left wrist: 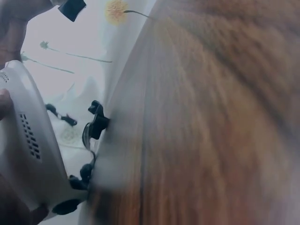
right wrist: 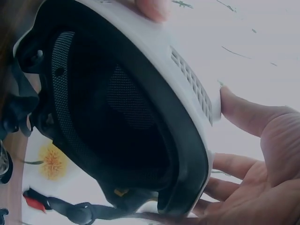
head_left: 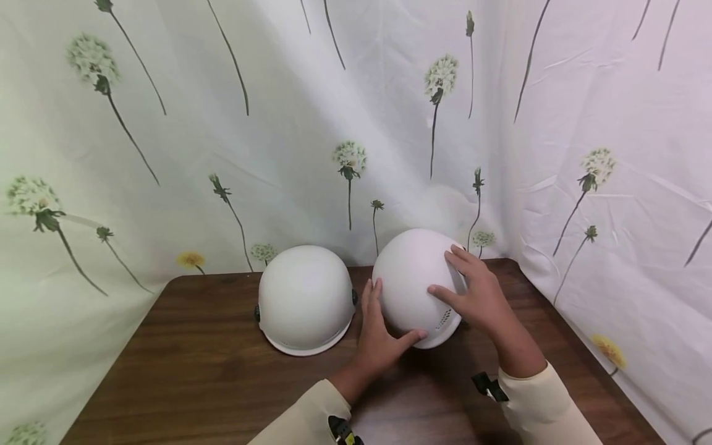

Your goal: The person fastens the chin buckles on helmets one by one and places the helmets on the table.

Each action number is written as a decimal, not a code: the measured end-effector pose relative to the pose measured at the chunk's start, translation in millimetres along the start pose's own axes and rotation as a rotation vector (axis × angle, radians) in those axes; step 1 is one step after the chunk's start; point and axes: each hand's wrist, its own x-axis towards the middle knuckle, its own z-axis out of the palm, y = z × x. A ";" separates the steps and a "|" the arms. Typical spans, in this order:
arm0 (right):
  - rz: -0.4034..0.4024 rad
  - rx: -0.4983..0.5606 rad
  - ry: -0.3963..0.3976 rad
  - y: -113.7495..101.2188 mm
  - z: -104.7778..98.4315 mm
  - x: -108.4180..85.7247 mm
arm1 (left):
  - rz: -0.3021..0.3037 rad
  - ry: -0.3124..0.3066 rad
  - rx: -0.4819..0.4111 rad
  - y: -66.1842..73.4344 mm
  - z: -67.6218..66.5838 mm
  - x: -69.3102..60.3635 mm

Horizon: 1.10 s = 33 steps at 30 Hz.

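Observation:
A white helmet [head_left: 411, 278] is held tilted between my two hands, its right edge lifted off the table. My left hand [head_left: 378, 340] grips its near left side, thumb on the front of the shell and fingers along the side. On its right side, my right hand [head_left: 481, 293] holds the shell with thumb and fingers spread. The right wrist view shows the helmet's dark padded inside [right wrist: 117, 103] and a hanging chin strap [right wrist: 98, 212] with a red-tipped buckle [right wrist: 35, 202]. Vent holes [left wrist: 30, 136] line the shell near the rim.
A second white helmet [head_left: 306, 296] sits upright on the brown wooden table [head_left: 211, 371], just left of the held one. Behind and to the right hangs a white flower-print cloth [head_left: 289, 173], close to the table's back edge.

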 end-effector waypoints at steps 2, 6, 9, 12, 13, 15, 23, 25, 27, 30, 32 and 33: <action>-0.008 0.010 0.007 -0.1 1.5 0.6 | 0.056 0.021 0.046 0.1 -2.8 2.3; -0.014 0.021 0.012 -1.0 3.6 1.6 | 0.147 0.058 0.097 0.8 -12.8 11.6; -0.010 0.026 0.010 -1.3 4.0 2.3 | 0.154 0.008 0.076 5.9 -25.4 24.0; -0.008 0.024 0.007 -1.1 3.5 3.0 | 0.136 -0.085 0.064 17.1 -39.8 41.6; -0.010 0.022 0.007 -1.0 3.3 3.2 | 0.123 -0.112 0.073 21.5 -44.2 48.3; -0.017 0.016 0.003 -0.8 2.9 3.6 | 0.103 -0.153 0.104 30.6 -52.0 62.6; -0.043 0.016 -0.012 -3.3 2.4 2.5 | 0.054 -0.263 0.266 59.5 -66.7 106.9; -0.047 0.017 -0.010 -4.0 2.4 2.0 | 0.047 -0.287 0.309 64.8 -65.6 113.1; -0.050 0.018 -0.009 -4.4 3.0 1.7 | 0.030 -0.309 0.346 69.7 -63.2 118.1; -0.057 0.021 -0.005 -4.3 4.9 1.1 | -0.004 -0.353 0.385 76.3 -59.2 122.2; -0.060 0.022 -0.004 -4.2 6.8 1.0 | -0.018 -0.384 0.409 77.9 -56.3 123.0; -0.063 0.023 -0.003 -4.3 7.7 0.9 | -0.018 -0.395 0.425 78.4 -55.2 122.5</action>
